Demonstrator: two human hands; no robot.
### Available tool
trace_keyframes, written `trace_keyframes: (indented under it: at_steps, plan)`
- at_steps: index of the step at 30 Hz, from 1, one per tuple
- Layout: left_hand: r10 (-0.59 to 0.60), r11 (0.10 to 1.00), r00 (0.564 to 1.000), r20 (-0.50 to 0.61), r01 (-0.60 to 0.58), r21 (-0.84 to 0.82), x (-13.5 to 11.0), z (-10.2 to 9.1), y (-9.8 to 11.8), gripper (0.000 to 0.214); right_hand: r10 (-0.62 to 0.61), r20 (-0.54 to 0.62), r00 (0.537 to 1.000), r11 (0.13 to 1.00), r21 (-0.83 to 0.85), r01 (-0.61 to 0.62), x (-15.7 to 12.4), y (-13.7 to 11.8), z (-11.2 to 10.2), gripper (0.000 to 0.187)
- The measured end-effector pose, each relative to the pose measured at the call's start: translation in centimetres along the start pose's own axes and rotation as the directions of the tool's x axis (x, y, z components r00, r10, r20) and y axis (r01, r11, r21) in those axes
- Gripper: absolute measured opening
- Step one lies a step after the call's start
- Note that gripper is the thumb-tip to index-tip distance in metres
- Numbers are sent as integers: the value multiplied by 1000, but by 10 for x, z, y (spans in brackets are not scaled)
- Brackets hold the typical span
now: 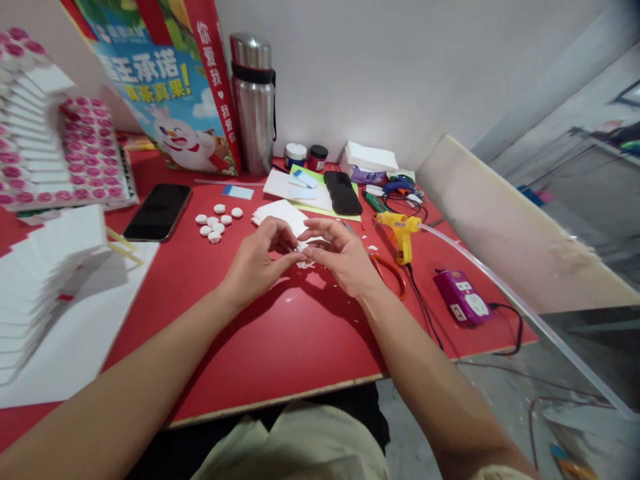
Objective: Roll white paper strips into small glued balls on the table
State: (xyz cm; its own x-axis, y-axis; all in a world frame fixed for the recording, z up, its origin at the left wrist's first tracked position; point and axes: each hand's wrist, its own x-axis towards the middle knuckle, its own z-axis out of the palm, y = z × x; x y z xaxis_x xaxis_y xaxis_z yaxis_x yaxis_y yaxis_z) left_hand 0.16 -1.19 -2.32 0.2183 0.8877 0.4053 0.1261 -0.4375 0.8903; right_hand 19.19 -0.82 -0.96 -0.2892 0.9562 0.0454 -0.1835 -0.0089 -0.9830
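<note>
In the head view, my left hand (260,260) and my right hand (345,257) meet over the red table. The fingertips of both pinch a small white piece of paper (302,246), mostly hidden by the fingers. Small white scraps (306,265) lie just below it. Behind my hands rests a stack of white paper sheets (280,211). Several small round white pieces (213,221) are grouped to the left of my left hand. Scissors with orange handles (403,285) lie to the right of my right hand, partly covered by it.
A yellow glue gun (403,233) with a long clear glue stick stands at right, near a purple power socket (464,298). Phones (159,212), a steel flask (254,107), a printed bag (170,87) and white folded-card structures (50,267) occupy the left and back.
</note>
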Motion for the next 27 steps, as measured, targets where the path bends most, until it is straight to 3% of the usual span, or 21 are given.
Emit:
trace_keyframes:
  at_steps: [4,8,12,14,16,21,27]
  plan:
    - [-62,993,998,-23,59,-102,2,2,4,32,-64,-2,998,997,-50,64,-1,0,2,45]
    - [-233,918,973,9,223,-329,6,3,3,35,-114,-7,993,986,-126,112,-2,-5,3,46]
    - [-456,648,881,125,425,-632,10,0,1,29,-143,-29,989,978,-158,136,-2,-7,0,44]
    - [-514,514,834,200,486,-707,10,-2,2,28,-159,-38,987,975,-162,151,-1,-5,-2,46]
    - [-532,451,813,236,508,-734,11,-3,3,25,-173,-42,984,972,-166,164,0,-3,-4,47]
    - [-565,420,790,240,525,-740,10,-4,2,11,-176,-46,983,968,-189,164,1,-1,-5,46]
    - [-604,328,740,294,568,-755,10,-6,1,17,-173,-87,981,970,-187,155,3,1,-6,45]
